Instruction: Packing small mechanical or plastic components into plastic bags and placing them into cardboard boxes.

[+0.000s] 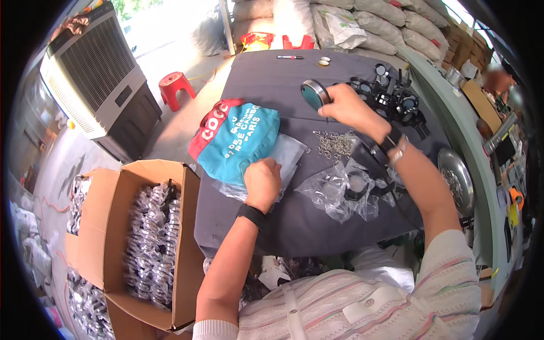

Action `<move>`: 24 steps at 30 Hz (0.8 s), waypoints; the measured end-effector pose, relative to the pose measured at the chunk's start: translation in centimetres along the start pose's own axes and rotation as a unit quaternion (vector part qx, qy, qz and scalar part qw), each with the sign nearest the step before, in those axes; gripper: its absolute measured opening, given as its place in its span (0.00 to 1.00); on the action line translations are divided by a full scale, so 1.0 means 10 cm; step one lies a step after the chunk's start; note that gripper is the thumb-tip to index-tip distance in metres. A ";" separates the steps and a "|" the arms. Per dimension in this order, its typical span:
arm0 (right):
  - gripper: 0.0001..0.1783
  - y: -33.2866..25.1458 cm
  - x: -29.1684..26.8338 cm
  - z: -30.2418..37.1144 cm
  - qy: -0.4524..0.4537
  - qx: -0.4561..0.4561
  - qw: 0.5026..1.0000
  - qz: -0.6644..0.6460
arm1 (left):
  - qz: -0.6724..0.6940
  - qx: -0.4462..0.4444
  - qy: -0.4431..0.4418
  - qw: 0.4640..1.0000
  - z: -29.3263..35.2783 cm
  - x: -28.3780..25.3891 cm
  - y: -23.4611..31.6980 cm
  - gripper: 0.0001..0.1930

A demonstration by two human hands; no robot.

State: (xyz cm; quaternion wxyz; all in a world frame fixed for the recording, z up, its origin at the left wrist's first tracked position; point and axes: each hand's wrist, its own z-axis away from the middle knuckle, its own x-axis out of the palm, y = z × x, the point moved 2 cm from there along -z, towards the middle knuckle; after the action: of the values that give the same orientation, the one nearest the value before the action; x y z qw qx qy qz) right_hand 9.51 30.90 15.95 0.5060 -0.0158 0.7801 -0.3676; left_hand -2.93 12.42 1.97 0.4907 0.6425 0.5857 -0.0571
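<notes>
My right hand [348, 110] is raised over the far part of the table, its fingers closed round a round, metal-rimmed disc with a dark teal face [313, 96]. Below it lies a pile of small metal hardware pieces [334, 144]. My left hand [262, 180] is closed in a loose fist at the lower right edge of a turquoise and red fabric bag [241, 136]. Flat clear plastic bags [292, 156] lie partly under that bag and beside the fist. Whatever the left fingers pinch is hidden. Crumpled clear plastic with black parts [351, 187] rests nearer my right forearm.
Black parts with round lenses [391, 93] are heaped at the table's far right. A metal bowl [455, 181] sits beyond the right edge. At left stands a cardboard box [187, 226] of wrapped pieces. A red stool [174, 89] and an air cooler [102, 73] are farther off.
</notes>
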 end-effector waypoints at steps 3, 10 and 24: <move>0.11 -0.11 0.10 0.68 -0.055 0.012 0.955 -0.292 | 0.101 -0.010 0.043 0.994 0.05 -0.14 0.09 0.11; 0.14 -0.25 0.77 1.62 -0.143 0.081 0.684 -0.710 | 0.474 -0.109 -0.088 0.870 0.31 -0.39 0.61 0.13; 0.06 -0.42 0.91 2.03 -0.128 0.051 0.837 -0.529 | 0.519 -0.194 0.044 0.831 0.87 -0.65 0.68 0.05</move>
State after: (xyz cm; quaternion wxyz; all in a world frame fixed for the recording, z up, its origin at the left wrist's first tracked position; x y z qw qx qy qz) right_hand 19.87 12.93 6.88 0.3302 -0.4472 0.5612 -0.6132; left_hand 4.95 2.99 5.53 0.5363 0.7454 0.1861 0.3494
